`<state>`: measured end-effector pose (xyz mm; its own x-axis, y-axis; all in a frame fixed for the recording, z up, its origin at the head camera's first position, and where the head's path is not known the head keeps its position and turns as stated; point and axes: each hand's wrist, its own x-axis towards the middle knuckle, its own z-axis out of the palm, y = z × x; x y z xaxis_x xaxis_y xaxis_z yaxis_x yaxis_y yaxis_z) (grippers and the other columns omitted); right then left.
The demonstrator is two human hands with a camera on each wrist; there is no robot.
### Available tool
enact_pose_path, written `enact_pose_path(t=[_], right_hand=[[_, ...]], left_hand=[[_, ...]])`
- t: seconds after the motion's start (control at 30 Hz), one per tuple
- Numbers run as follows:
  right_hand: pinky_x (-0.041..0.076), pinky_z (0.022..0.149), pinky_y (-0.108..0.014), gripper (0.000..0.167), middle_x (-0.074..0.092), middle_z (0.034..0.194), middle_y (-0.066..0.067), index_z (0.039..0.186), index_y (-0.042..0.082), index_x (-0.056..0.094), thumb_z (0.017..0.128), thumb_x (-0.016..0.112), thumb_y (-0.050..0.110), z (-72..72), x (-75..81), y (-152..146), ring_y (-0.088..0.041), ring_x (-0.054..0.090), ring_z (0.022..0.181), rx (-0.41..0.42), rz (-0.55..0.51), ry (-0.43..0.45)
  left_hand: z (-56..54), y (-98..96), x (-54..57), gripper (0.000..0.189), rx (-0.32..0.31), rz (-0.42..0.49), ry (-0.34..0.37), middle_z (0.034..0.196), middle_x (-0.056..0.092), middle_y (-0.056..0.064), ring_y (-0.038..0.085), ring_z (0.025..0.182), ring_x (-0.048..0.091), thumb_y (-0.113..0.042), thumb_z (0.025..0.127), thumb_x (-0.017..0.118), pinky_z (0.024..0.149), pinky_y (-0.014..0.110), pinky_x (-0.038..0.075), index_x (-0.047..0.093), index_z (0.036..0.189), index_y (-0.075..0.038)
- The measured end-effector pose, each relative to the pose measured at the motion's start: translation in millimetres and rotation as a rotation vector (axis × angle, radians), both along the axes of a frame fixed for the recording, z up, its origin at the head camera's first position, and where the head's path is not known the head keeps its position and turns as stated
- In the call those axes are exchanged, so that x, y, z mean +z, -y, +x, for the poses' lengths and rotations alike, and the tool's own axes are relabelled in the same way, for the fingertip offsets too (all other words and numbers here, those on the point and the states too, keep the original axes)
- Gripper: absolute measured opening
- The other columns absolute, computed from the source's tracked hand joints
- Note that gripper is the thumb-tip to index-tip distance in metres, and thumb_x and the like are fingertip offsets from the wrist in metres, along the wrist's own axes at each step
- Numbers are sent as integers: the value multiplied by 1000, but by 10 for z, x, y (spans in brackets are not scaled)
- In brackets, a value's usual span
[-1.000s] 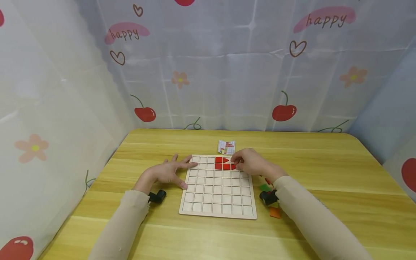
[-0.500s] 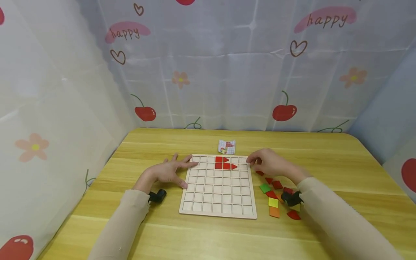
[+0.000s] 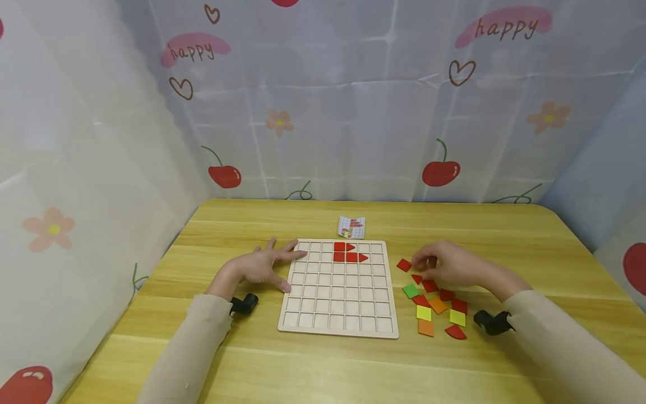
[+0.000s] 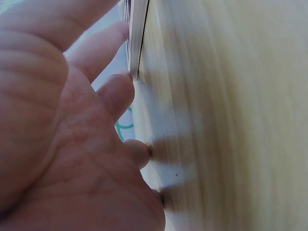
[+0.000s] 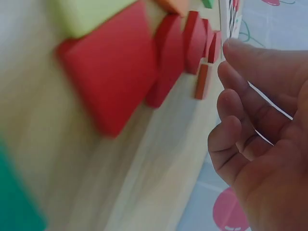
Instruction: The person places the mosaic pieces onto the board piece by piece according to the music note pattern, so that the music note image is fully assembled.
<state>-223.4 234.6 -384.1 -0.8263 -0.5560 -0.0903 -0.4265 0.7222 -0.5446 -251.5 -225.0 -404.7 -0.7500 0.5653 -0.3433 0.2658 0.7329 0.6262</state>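
A wooden grid board [image 3: 338,308] lies on the table. Several red pieces, squares and pointed ones, sit in its two far rows, among them a red square [image 3: 340,257]. My left hand [image 3: 259,266] rests spread at the board's left edge, fingertips on its rim. To the right of the board my right hand [image 3: 454,264] hovers over the loose pieces, fingers loosely bent, and I see nothing held in it. Closest to its fingertips are a red square tile [image 3: 404,265] and a small red triangle [image 3: 416,279]. In the right wrist view a red tile [image 5: 115,67] looms large.
Below the right hand lie more loose pieces: a green tile [image 3: 411,290], a yellow tile [image 3: 423,313], an orange tile [image 3: 426,327] and a red quarter-circle [image 3: 456,332]. A small pattern card [image 3: 351,227] lies just beyond the board's far edge.
My right hand has drawn back from the board's far rows to the right, over the loose pieces, uncovering them. The left hand has stayed put.
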Motion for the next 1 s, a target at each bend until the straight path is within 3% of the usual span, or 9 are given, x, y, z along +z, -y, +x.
enact_pose_path(t=[0.47, 0.67, 1.0], right_hand=[[56, 84, -31, 24, 70, 106, 5, 112, 15, 73, 89, 81, 18, 159, -130, -212, -14, 61, 94, -37, 1, 68], [57, 87, -37, 23, 69, 108, 2, 110, 14, 73, 89, 81, 17, 166, -143, -265, -16, 62, 95, -67, 21, 60], [56, 79, -30, 20, 67, 103, 2, 109, 12, 73, 89, 80, 13, 153, -153, -320, -13, 59, 89, -40, 79, 8]], left_hand=[[4, 8, -2, 89, 6, -3, 1, 175, 4, -10, 40, 157, -25, -38, 81, 85, 117, 75, -18, 41, 158, -40], [-2, 5, -6, 89, -2, 0, -8, 175, 4, -9, 41, 157, -24, -38, 81, 85, 117, 74, -18, 40, 158, -38], [-6, 11, -9, 90, -1, -8, -5, 175, 4, -10, 41, 157, -24, -40, 80, 86, 117, 75, -17, 41, 158, -39]])
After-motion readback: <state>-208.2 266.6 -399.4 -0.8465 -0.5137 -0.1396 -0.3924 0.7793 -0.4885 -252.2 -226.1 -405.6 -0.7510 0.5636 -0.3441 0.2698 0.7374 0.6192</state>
